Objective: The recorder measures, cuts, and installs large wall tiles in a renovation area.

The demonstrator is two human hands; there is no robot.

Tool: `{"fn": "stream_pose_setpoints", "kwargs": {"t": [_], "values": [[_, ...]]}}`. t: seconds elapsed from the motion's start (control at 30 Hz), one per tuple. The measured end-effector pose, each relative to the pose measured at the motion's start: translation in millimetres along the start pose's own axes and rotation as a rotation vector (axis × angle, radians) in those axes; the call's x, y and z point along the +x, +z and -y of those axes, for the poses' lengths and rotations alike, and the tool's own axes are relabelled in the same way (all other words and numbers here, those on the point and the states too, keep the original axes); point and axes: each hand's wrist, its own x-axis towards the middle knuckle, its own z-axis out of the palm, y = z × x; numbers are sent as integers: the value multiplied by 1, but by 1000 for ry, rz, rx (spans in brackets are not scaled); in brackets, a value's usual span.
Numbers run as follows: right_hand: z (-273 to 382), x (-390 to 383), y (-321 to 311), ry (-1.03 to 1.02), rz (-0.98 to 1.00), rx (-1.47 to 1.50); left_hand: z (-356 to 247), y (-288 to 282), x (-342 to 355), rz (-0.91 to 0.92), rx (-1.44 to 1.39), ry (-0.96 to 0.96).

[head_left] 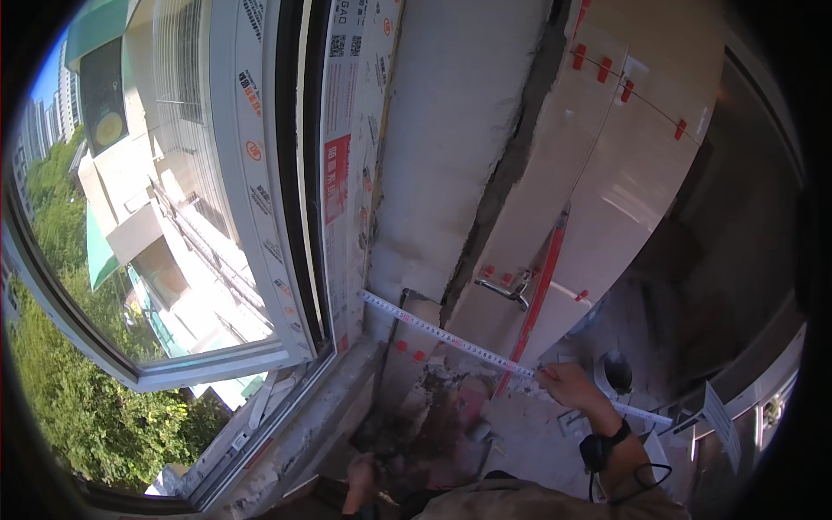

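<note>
A white measuring tape [451, 340] runs taut across the view. Its left end meets the wrapped window frame [351, 217], and the blade slopes down rightward past my right hand [568, 386]. Those fingers are closed around the blade, with more tape [641, 413] showing beyond them. A dark watch [604, 446] sits on that wrist, with a thin black cord beside it. Low down in the shade is my left hand [360, 475], dim and partly hidden; its fingers do not show clearly.
An open window sash [251, 173] swings outward at left, above trees. Behind the tape, a metal faucet [511, 290] juts from the tiled wall [624, 173], which bears red clips. A long red bar [544, 277] leans there. Rubble [468, 394] covers the floor near a round dark opening [615, 373].
</note>
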Motion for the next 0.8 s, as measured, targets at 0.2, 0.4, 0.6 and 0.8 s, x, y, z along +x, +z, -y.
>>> {"fn": "stream_pose_setpoints", "kwargs": {"t": [0.2,0.4,0.6,0.8], "values": [[12,0,-8,27,26,19,36,-25,34,30,-34,52],[11,0,-7,2,-9,-25,5,-1,3,-11,-61,-5],[22,-3,-12,65,29,4,-11,4,-7,-5,6,24],[23,-6,-12,89,31,31,-4,0,6,-37,-13,1]]}}
